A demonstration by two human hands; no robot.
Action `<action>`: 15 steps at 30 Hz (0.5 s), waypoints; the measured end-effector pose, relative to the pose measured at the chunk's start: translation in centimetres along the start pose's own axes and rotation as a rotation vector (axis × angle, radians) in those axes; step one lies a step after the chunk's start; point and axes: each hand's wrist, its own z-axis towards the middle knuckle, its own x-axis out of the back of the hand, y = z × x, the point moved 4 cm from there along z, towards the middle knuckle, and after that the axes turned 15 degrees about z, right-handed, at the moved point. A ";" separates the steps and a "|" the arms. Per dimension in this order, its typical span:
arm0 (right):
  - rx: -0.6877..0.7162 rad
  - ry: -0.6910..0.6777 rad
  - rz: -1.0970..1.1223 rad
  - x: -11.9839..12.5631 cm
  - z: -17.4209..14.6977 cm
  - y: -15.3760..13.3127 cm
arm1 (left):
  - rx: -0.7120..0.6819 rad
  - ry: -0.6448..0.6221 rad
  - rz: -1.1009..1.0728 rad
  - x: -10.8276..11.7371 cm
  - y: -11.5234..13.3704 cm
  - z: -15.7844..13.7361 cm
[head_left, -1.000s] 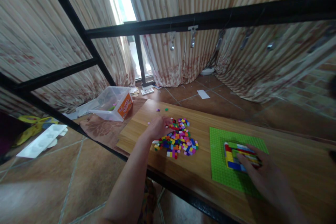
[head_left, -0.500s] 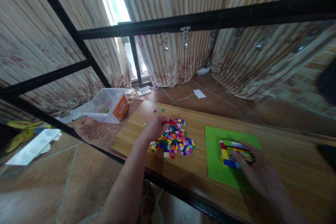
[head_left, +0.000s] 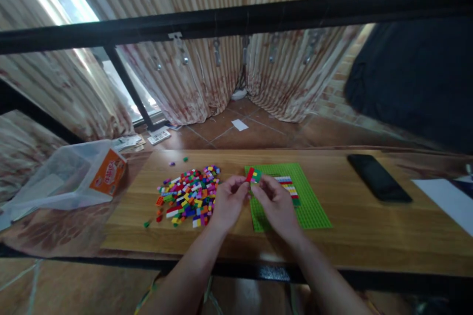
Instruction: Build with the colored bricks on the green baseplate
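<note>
Leftmost, at nine o'clock of the wooden tabletop [head_left: 369, 226], a clear plastic tub [head_left: 62, 177] with an orange label lies tipped on a patterned cloth. Next comes the loose heap of small coloured bricks [head_left: 190, 194], spread at ten o'clock of the hands, with a few strays at its near-left edge and two more beyond it at twelve o'clock. At centre, the left hand [head_left: 229, 202] and right hand [head_left: 275, 202] meet just above the table's near half; both are closed in a fingertip pinch on a small brick piece [head_left: 253, 175], red on its left and green on its right, held raised in front of the green baseplate [head_left: 310, 206]. Whether the red and green parts are already joined cannot be told. On the baseplate, at one o'clock of the hands, sits a low striped brick build [head_left: 288, 186], partly hidden by the right hand. Further right, at two o'clock, a dark phone [head_left: 379, 184] lies flat, and a white sheet [head_left: 449, 202] reaches the frame's edge.

Risk, as a judgement: the piece is gripped only at the fingertips, so an uneven squeeze could pop it loose into the heap, where it would be hard to find; a wrist dropped low could also nudge the striped build.
</note>
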 end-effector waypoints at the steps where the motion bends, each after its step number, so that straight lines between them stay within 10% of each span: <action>1: -0.001 -0.008 0.026 -0.2 0.0 0.0 | 0.005 0.004 -0.032 -0.7 0.0 -0.3; 15: -0.313 0.026 0.515 0.2 0.2 0.3 | 0.145 -0.080 -0.169 -1.6 -0.7 -0.5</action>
